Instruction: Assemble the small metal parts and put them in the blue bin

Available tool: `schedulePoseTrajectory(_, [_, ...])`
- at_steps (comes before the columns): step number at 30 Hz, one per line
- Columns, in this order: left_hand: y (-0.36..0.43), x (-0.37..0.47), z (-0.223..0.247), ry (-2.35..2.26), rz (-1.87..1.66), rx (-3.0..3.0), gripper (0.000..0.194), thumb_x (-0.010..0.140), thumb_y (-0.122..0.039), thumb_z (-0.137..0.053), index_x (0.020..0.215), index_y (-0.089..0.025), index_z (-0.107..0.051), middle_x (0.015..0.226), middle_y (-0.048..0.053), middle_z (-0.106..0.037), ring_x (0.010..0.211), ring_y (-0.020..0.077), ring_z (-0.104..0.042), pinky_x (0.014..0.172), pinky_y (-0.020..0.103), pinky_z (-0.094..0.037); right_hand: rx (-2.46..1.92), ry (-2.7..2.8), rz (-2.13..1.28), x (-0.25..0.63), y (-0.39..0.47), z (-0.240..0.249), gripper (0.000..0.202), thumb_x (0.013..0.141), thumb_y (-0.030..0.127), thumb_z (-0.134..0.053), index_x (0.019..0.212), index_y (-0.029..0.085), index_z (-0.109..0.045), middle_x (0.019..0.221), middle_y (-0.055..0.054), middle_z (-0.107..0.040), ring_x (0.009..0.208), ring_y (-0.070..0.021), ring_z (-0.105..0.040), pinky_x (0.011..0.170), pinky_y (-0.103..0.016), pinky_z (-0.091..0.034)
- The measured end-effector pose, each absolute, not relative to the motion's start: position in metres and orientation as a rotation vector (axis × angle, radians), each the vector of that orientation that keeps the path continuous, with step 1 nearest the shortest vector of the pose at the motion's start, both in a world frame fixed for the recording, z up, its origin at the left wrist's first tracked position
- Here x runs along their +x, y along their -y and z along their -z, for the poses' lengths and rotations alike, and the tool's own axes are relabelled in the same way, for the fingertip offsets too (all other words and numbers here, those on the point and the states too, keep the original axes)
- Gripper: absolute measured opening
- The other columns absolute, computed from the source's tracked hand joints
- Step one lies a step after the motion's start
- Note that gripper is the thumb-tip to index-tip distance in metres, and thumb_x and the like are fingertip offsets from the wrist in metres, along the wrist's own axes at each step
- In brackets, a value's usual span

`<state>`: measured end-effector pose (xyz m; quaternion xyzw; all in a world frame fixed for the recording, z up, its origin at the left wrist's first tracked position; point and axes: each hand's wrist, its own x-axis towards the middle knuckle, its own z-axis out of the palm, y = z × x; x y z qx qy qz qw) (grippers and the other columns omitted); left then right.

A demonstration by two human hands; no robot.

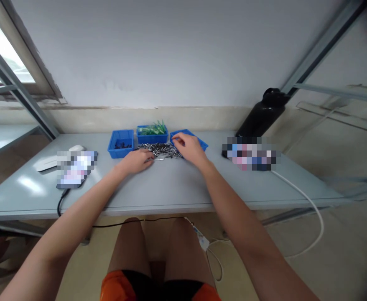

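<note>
2 hands [162, 154] beside 3 blue bins [121, 154].

A workshop — metal parts [160, 149] beside blue bins [117, 153].

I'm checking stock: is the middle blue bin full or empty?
It looks full: green pieces heap above the rim of the middle bin.

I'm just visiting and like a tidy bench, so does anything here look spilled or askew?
The loose metal pieces lie in a heap on the tabletop, outside the blue bins, so they could look spilled; they may be laid out deliberately. The right-hand blue bin sits at an angle. I see no clear damage.
</note>
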<state>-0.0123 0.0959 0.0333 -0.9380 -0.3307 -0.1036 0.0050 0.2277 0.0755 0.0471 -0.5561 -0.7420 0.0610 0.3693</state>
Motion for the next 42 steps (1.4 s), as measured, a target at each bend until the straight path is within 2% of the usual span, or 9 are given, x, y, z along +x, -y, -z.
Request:
schedulePoseTrajectory(3, [-0.097,-0.013,-0.032,1.051,0.337,-2.942,0.026,0.093,-0.029,-0.046,0.105,-0.020,-0.067,0.102,0.009,-0.066,0.097,0.0228,-0.064,0.081,0.031,-0.051,-1.308,2.182,-0.271,0.206,-0.071,-0.041,0.020,0.090,0.020,-0.051,0.099,0.018,-0.068,0.088,-0.006,-0.068,0.081,-0.0168,-0.060,0.078,-0.028,-0.042])
schedulePoseTrajectory(6, [-0.098,-0.014,-0.032,1.074,0.326,-2.953,0.026,0.092,-0.029,-0.046,0.102,-0.020,-0.069,0.099,0.008,-0.067,0.093,0.0220,-0.065,0.079,0.031,-0.051,-1.356,2.356,-0.176,0.196,-0.070,-0.030,0.022,0.090,0.018,-0.052,0.105,0.017,-0.067,0.106,-0.010,-0.065,0.100,-0.0194,-0.058,0.086,-0.029,-0.042])
schedulePoseTrajectory(10, [-0.098,-0.013,-0.033,1.100,0.335,-2.979,0.026,0.091,-0.029,-0.047,0.100,-0.019,-0.070,0.097,0.008,-0.068,0.090,0.0225,-0.065,0.078,0.032,-0.051,-1.510,2.421,-0.125,0.200,-0.074,-0.020,0.025,0.091,0.016,-0.050,0.109,0.016,-0.066,0.112,-0.013,-0.064,0.106,-0.0224,-0.057,0.089,-0.031,-0.041])
schedulePoseTrajectory(18, [-0.097,-0.011,-0.036,1.137,0.271,-2.980,0.027,0.091,-0.031,-0.047,0.102,-0.020,-0.069,0.100,0.007,-0.070,0.093,0.0232,-0.065,0.078,0.032,-0.050,-1.516,2.445,-0.126,0.199,-0.076,-0.022,0.024,0.091,0.014,-0.047,0.097,0.018,-0.070,0.104,-0.012,-0.068,0.098,-0.0237,-0.061,0.081,-0.031,-0.043])
schedulePoseTrajectory(27, [-0.097,-0.009,-0.030,1.135,0.303,-2.905,0.026,0.090,-0.026,-0.045,0.095,-0.020,-0.071,0.096,0.007,-0.069,0.090,0.0212,-0.065,0.076,0.028,-0.051,-1.565,2.387,-0.057,0.195,-0.070,-0.026,0.022,0.090,0.016,-0.045,0.096,0.015,-0.066,0.105,-0.015,-0.066,0.100,-0.0251,-0.060,0.081,-0.033,-0.043])
schedulePoseTrajectory(36, [-0.090,-0.003,-0.033,1.288,0.191,-2.805,0.025,0.090,-0.024,-0.044,0.095,-0.018,-0.068,0.102,0.009,-0.070,0.096,0.0244,-0.065,0.076,0.030,-0.049,-1.423,2.215,-0.305,0.199,-0.065,-0.044,0.013,0.083,0.015,-0.051,0.087,0.016,-0.064,0.088,-0.005,-0.066,0.081,-0.0154,-0.058,0.075,-0.026,-0.041])
schedulePoseTrajectory(40, [-0.090,-0.006,-0.038,1.388,0.304,-2.795,0.023,0.090,-0.028,-0.047,0.086,-0.018,-0.067,0.093,0.008,-0.070,0.085,0.0225,-0.064,0.069,0.028,-0.045,-1.406,2.208,-0.411,0.199,-0.064,-0.046,0.012,0.081,0.015,-0.053,0.082,0.016,-0.064,0.083,-0.004,-0.066,0.076,-0.0144,-0.057,0.071,-0.025,-0.040])
schedulePoseTrajectory(42, [-0.089,-0.008,-0.044,1.372,0.449,-2.854,0.029,0.094,-0.032,-0.043,0.081,-0.018,-0.065,0.084,0.007,-0.068,0.077,0.0194,-0.062,0.065,0.027,-0.041,-1.411,2.204,-0.450,0.200,-0.065,-0.045,0.012,0.080,0.015,-0.053,0.081,0.016,-0.064,0.081,-0.004,-0.066,0.074,-0.0143,-0.057,0.070,-0.025,-0.040])
